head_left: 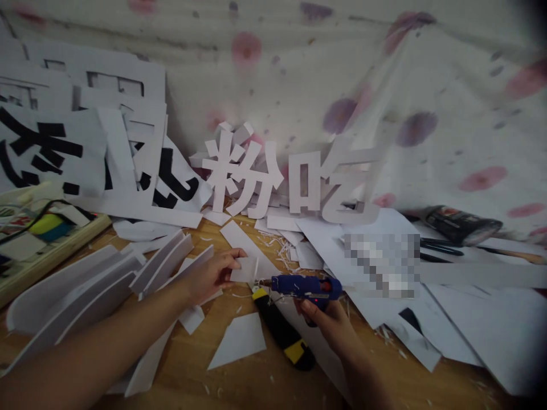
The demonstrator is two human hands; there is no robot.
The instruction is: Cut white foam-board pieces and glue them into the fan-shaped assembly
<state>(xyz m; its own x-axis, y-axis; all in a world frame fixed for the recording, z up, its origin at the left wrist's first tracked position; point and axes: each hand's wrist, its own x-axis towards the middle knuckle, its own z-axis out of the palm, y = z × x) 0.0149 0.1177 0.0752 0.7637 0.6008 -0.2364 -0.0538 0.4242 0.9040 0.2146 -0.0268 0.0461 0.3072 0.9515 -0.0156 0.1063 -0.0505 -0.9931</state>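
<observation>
My left hand (220, 272) pinches a small white foam-board piece (245, 269) by its left edge, above the wooden table. In my right hand (322, 322) is a blue hot glue gun (305, 286), my fingers wrapped round its handle. Its nozzle points left, close to the lower right corner of the white piece; I cannot tell whether they touch. Under the glue gun lies a black and yellow utility knife (282, 330). A loose white offcut (239, 340) rests on the table to the left of the knife.
White cut-out characters (243, 171) stand at the back against a flowered curtain (273, 68). Curved white strips (77, 302) lie at left, near a wooden tray (92, 232) of odds and ends. White sheets (482, 319), pens (442, 247) and a black container (461, 224) are at right.
</observation>
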